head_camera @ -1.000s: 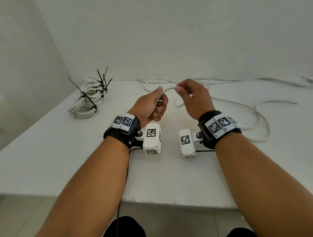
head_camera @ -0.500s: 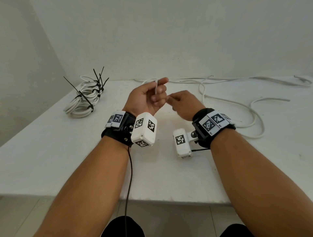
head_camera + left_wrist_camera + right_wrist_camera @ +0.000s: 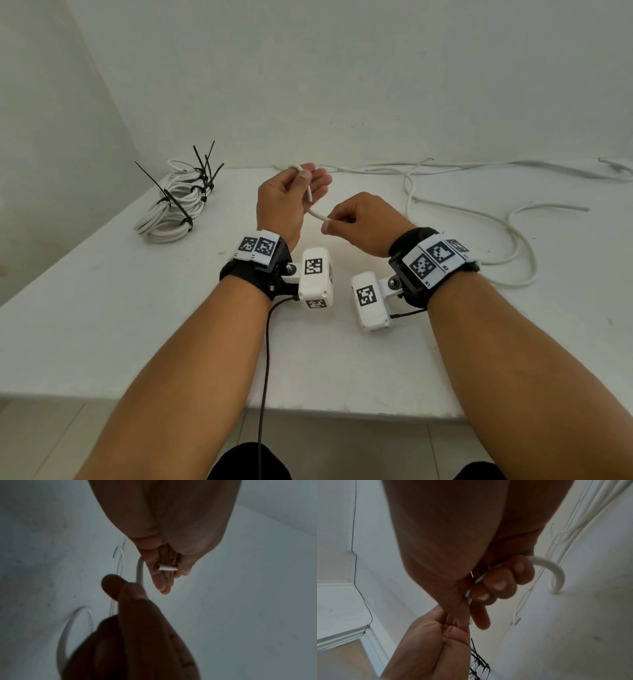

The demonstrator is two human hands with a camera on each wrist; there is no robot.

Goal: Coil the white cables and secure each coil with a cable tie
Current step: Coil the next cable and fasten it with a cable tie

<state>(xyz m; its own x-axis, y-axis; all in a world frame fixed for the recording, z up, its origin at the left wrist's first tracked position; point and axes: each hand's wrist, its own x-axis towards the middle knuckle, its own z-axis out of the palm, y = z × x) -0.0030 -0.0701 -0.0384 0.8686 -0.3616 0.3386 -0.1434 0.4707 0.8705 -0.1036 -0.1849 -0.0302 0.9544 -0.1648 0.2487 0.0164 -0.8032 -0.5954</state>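
The white cable (image 3: 312, 205), round and smooth-sheathed, is held above the surface (image 3: 102, 308). Left hand (image 3: 286, 198) grip pinches a bend; right hand (image 3: 363, 222) grip pinches the cable nearer its cut end. Its slack trails across the surface behind.

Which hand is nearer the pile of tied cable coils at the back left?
Left. The left hand is raised just right of the tied cable coils; the right hand sits farther right, beyond it.
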